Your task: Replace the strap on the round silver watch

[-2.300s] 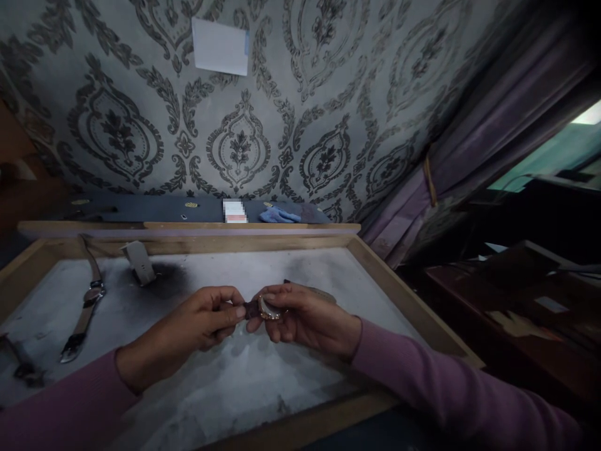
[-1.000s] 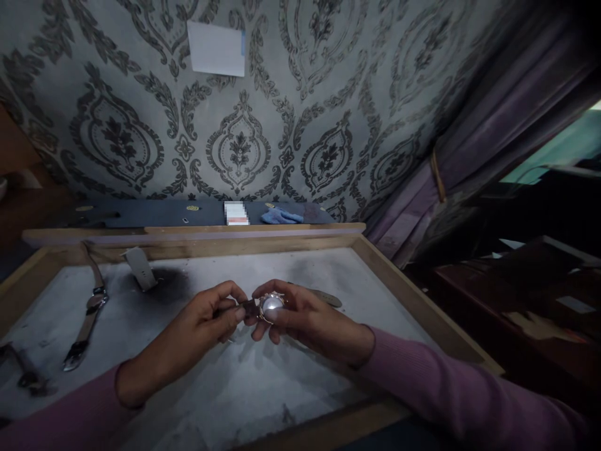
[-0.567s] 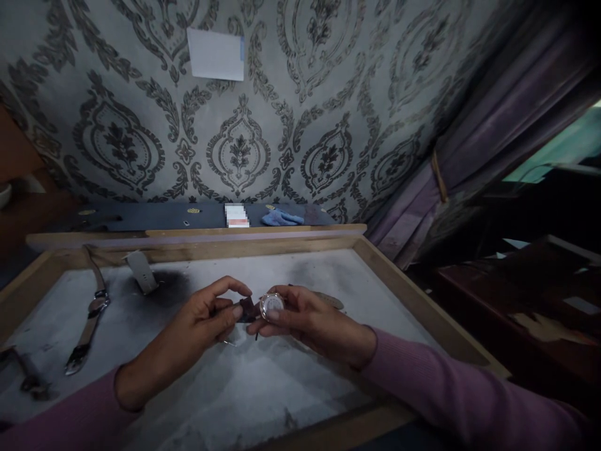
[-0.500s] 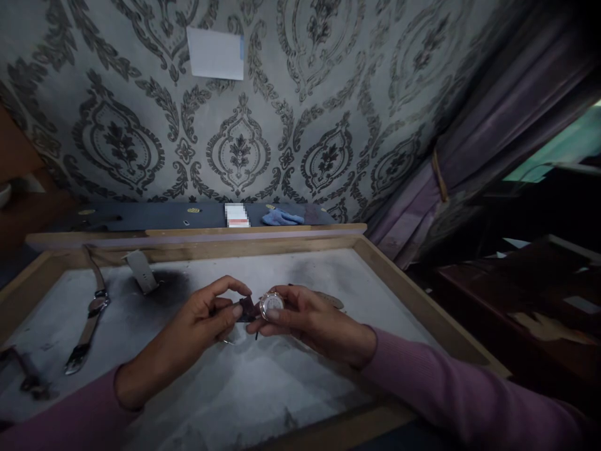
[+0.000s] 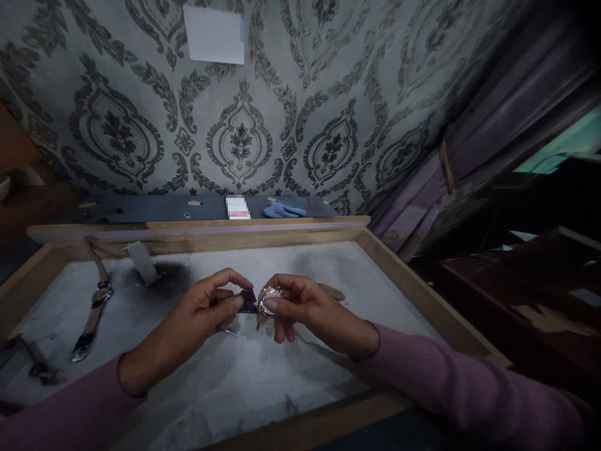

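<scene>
Protruding from right grip: watch

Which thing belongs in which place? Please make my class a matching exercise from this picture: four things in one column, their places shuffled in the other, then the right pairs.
Things
1. Round metal watch case
2. Blue cloth
3. Dark strap-like piece
4. White sheet

Places
A. On the patterned wall
B. Held in the left hand
C. Held in the right hand
D. On the dark blue surface beyond the wooden-sided tray

Pairs: 1-C; 2-D; 3-B; 4-A
</scene>
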Demonstrator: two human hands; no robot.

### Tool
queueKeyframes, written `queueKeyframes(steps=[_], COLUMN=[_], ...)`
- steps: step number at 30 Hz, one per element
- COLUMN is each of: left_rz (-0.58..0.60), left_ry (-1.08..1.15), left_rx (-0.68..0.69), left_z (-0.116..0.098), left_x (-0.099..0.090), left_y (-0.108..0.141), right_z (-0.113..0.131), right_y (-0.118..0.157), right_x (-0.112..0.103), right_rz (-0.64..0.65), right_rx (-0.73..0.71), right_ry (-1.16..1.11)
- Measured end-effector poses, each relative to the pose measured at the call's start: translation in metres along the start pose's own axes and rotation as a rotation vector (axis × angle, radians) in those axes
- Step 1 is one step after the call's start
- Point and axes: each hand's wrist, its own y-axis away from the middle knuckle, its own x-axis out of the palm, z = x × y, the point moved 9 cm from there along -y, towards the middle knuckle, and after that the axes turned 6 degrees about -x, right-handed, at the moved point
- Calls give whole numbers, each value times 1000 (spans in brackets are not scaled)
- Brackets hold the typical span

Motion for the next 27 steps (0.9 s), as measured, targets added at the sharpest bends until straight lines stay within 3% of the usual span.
queueKeyframes(steps=[15,27], left_rz=[-3,10], left_ry=[-70,-106], left_rx=[33,57], left_z=[-4,-2], left_x=[0,1], left_y=[2,4], right_z=[22,26], right_y=[6,8], right_x=[-3,-2], right_rz=[-74,-72], right_rx=[-243,-287], right_ry=[355,416])
